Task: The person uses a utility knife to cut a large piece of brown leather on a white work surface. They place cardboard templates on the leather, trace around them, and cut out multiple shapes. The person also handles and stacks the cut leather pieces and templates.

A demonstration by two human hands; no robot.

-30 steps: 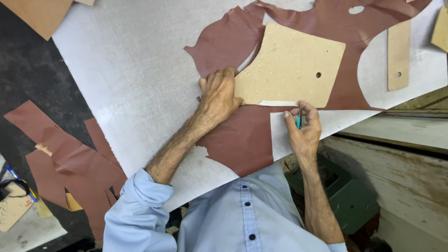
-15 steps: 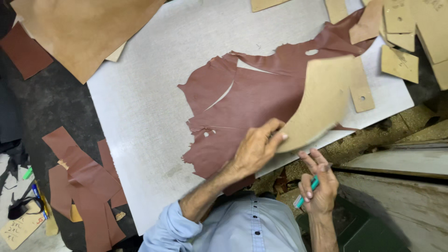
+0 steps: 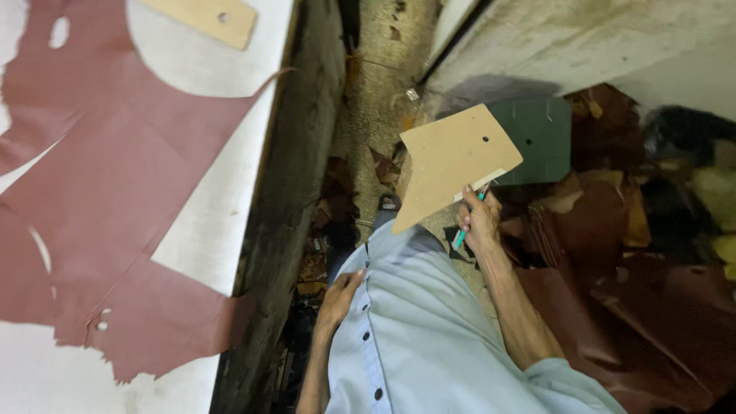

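Head view: the right hand (image 3: 481,218) is raised off to the side of the worktop (image 3: 218,207), over the floor. Its grip is closed on 2 things: a tan card template (image 3: 452,165) with a small hole, pinched at its lower edge, and a green pen (image 3: 462,234) that pokes out below the fingers. The template is tilted, held clear of the worktop and in front of a dark green box (image 3: 540,142). The left hand (image 3: 341,295) hangs low at the front of the light blue shirt (image 3: 429,330), touching it; its grip seems loosely curled and holding nothing, though the angle is poor. On the worktop lies a reddish-brown leather hide (image 3: 115,199) with cut-outs, and another tan piece (image 3: 203,17) near its top edge. Brown leather scraps (image 3: 652,307) are piled on the floor at right.
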